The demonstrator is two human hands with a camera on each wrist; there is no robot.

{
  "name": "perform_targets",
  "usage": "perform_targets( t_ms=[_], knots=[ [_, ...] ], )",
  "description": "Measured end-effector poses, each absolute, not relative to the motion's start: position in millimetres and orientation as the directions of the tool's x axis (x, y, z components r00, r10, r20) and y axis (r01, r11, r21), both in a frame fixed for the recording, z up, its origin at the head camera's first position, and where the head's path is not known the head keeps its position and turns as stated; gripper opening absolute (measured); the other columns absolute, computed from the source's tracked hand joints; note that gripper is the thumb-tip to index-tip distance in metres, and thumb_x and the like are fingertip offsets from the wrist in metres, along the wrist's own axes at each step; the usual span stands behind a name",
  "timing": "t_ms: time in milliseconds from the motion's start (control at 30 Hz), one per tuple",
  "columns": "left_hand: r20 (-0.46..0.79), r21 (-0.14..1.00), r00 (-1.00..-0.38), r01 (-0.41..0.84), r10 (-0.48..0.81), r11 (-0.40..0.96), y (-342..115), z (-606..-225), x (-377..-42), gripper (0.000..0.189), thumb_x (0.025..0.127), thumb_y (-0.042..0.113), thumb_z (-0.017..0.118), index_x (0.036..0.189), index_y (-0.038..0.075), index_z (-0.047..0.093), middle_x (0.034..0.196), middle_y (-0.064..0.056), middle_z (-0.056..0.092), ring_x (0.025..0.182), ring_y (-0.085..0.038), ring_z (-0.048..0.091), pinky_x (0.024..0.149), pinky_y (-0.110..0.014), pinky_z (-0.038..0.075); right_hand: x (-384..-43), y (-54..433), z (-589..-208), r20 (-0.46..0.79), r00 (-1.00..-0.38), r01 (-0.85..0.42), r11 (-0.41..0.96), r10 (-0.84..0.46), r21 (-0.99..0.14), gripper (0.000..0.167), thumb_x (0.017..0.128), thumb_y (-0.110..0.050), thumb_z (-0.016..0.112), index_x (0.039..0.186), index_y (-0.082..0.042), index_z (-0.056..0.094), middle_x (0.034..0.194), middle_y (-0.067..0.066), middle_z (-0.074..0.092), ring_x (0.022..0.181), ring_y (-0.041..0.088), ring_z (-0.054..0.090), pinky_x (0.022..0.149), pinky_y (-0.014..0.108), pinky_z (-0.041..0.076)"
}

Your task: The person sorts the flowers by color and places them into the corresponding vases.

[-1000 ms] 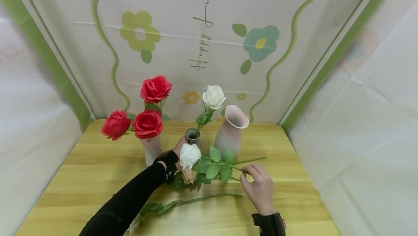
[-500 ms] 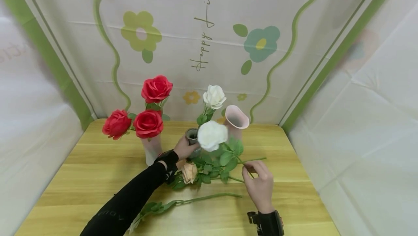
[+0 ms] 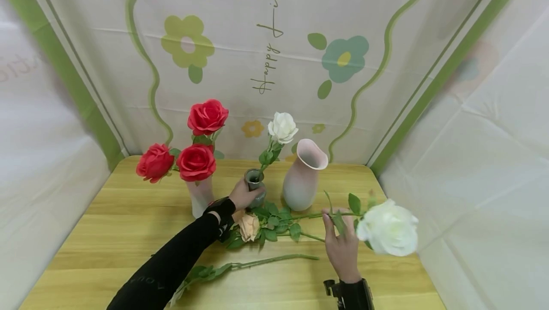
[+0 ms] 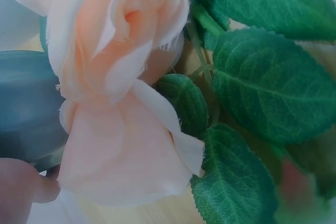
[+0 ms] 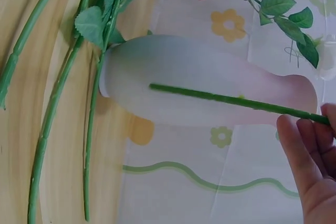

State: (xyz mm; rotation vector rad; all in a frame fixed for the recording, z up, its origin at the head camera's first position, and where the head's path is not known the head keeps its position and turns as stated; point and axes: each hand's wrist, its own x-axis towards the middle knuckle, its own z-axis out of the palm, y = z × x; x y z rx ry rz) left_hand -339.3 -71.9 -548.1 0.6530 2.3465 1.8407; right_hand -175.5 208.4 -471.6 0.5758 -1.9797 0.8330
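The left hand was at the gray vase, its fingers wrapped about the body and its thumb across the front; the right hand, to the right of the gray vase and nearer the person, had its fingers pinched on the stem of the held white rose; that bloom was farthest right of the gray vase, and the right wrist view showed the stem's cut end free in the air.

As far as could be judged, the arranging was partway along; a standing white rose already leaned in the gray vase, and three red roses stood in the slim vase to its left; the flared vase, just right of the gray vase, showed no stem in its mouth.

The held white rose had yet to be placed, and loose flowers seemed left over on the desk; a peach rose lay just in front of the gray vase, and nearer the person lay a long stem whose bloom was largely hidden by the sleeve.
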Motion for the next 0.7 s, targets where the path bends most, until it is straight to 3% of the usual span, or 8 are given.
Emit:
perform_targets(
  t_ms=[167, 267, 400, 533, 700],
  knots=[
    [0.184, 0.945, -0.909, 0.268, 0.373, 0.187, -72.8, -566.6, -349.5, 0.063, 0.098, 0.032, 0.065, 0.148, 0.005, 0.038, 0.141, -0.02, 0.046, 0.129, -0.035, 0.046, 0.104, -0.047, 0.042, -172.3, 204.4, -466.5, 0.778, -0.627, -0.637, 0.544, 0.046, -0.546, 0.022, 0.095, 0.012, 0.057, 0.107, -0.002, 0.068, 0.097, 0.011, 0.065, 0.081, 0.026, 0.065, 0.073, 0.022, 0.056],
    [0.112, 0.954, -0.936, 0.196, 0.334, 0.227, -68.9, -528.6, -326.1, 0.058, 0.098, 0.018, 0.064, 0.144, -0.005, 0.038, 0.139, -0.028, 0.045, 0.129, -0.044, 0.043, 0.106, -0.053, 0.039, -175.9, 205.4, -474.7, 0.769, -0.637, -0.646, 0.505, 0.058, -0.573, 0.023, 0.1, 0.005, 0.053, 0.113, -0.007, 0.067, 0.1, 0.008, 0.065, 0.089, 0.022, 0.065, 0.078, 0.022, 0.055],
    [0.067, 0.963, -0.949, 0.143, 0.309, 0.229, -65.6, -486.6, -301.2, 0.052, 0.098, 0.007, 0.063, 0.142, -0.008, 0.04, 0.138, -0.03, 0.045, 0.129, -0.045, 0.042, 0.109, -0.051, 0.037, -178.0, 201.2, -469.9, 0.749, -0.661, -0.64, 0.479, 0.055, -0.6, 0.021, 0.1, 0.004, 0.053, 0.113, -0.007, 0.066, 0.097, 0.009, 0.065, 0.088, 0.022, 0.065, 0.077, 0.024, 0.057],
    [0.075, 0.958, -0.947, 0.155, 0.313, 0.241, -65.6, -480.9, -298.4, 0.049, 0.1, 0.008, 0.06, 0.142, -0.007, 0.041, 0.137, -0.028, 0.047, 0.129, -0.043, 0.043, 0.108, -0.05, 0.038, -178.9, 193.0, -456.5, 0.729, -0.683, -0.64, 0.441, 0.051, -0.63, 0.024, 0.096, 0.01, 0.056, 0.116, 0.0, 0.064, 0.1, 0.015, 0.065, 0.085, 0.028, 0.066, 0.073, 0.03, 0.06],
    [0.064, 0.968, -0.952, 0.132, 0.298, 0.215, -63.3, -485.4, -301.7, 0.051, 0.098, 0.005, 0.062, 0.142, -0.007, 0.041, 0.138, -0.028, 0.046, 0.13, -0.044, 0.043, 0.109, -0.05, 0.038, -213.8, 211.1, -518.8, 0.711, -0.702, -0.665, 0.308, 0.054, -0.68, 0.04, 0.096, 0.01, 0.057, 0.135, 0.002, 0.052, 0.109, 0.017, 0.063, 0.091, 0.028, 0.066, 0.076, 0.034, 0.059]
  ],
)
